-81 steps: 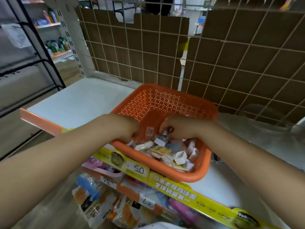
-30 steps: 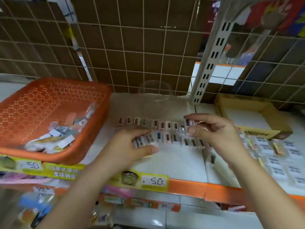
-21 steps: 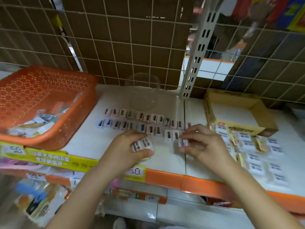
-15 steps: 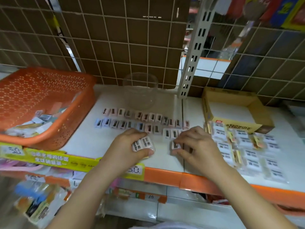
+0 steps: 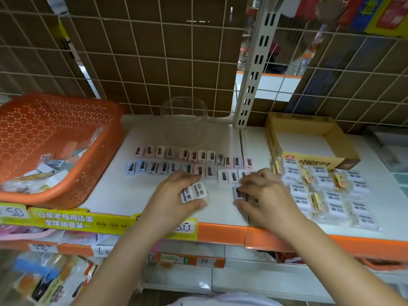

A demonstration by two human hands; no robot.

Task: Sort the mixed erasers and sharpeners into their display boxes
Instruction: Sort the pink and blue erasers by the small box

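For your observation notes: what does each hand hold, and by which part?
The left hand grips two 2B erasers by their ends. The right hand pinches a sharpener by its sides.

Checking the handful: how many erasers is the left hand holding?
2 show: one eraser and a second eraser beside it, gripped in the left hand. More may be hidden in the palm.

basket (image 5: 72, 173): orange, dotted with small holes | shelf (image 5: 123, 195): white, orange front edge | sharpeners (image 5: 192, 155): pale pink, white, light blue, dark slots | erasers (image 5: 331, 199): white sleeves, black print | cardboard box (image 5: 273, 140): tan-yellow | back wall (image 5: 143, 62): brown behind white wire grid | price strip (image 5: 66, 219): yellow-green
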